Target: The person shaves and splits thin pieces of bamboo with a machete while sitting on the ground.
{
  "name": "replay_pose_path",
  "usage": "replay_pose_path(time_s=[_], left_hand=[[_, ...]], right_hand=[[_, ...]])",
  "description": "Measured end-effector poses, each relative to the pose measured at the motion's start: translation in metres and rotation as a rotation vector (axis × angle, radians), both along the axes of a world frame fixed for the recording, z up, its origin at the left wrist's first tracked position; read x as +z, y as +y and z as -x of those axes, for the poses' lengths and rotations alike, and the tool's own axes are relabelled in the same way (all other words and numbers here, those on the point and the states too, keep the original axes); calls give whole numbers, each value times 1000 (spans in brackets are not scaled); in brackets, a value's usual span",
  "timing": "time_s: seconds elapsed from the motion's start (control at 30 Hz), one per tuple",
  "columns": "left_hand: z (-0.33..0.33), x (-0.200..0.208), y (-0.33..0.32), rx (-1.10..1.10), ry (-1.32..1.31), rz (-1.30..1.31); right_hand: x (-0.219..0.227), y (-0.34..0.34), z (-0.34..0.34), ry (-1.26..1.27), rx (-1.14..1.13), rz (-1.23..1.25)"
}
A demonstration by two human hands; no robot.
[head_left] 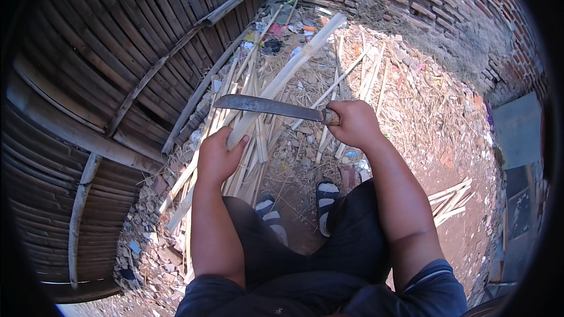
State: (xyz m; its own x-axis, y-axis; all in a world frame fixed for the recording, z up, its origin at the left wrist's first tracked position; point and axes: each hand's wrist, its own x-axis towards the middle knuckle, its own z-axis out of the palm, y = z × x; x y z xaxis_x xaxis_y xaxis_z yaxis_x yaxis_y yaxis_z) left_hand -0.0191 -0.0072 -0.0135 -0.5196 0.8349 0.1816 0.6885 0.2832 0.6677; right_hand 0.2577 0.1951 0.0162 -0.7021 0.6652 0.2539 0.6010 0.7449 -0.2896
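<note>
A long, pale bamboo strip [299,60] slants away from me toward the brick wall. My left hand [218,155] grips its near end, thumb along one side. In my right hand [356,123] is the wooden handle of a machete [270,107], fingers wrapped round it. The dark blade points left and crosses over the strip just beyond my left hand; whether it touches the strip I cannot tell. Beneath them, several split bamboo strips [251,158] lie in a loose pile on the ground.
A slatted bamboo wall [129,53] rises on the left, a worn brick wall [423,6] at the back. Shavings and rubble [423,105] cover the ground. Short bamboo pieces [451,201] lie at right. My sandaled feet [326,199] stand close below the blade.
</note>
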Motion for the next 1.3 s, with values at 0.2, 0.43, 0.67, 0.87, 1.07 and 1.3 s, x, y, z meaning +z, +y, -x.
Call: replay_pose_path(time_s=[0.2,0.43,0.67,0.87,1.07,1.3], left_hand=[[0,2,-1,4,-46,-1],[2,0,-1,9,8,2],[0,-2,0,1,-5,3],[0,-1,-1,4,-22,-4],[-1,8,-1,17,-27,50],[-2,10,-1,23,-38,81]], right_hand=[[6,2,-1,-38,-69,-2],[5,18,-16,92,-374,32],[4,2,-1,19,-111,-44],[-4,-1,8,4,-18,-138],[-1,20,-13,83,-274,-31],[4,8,-6,79,-223,-27]])
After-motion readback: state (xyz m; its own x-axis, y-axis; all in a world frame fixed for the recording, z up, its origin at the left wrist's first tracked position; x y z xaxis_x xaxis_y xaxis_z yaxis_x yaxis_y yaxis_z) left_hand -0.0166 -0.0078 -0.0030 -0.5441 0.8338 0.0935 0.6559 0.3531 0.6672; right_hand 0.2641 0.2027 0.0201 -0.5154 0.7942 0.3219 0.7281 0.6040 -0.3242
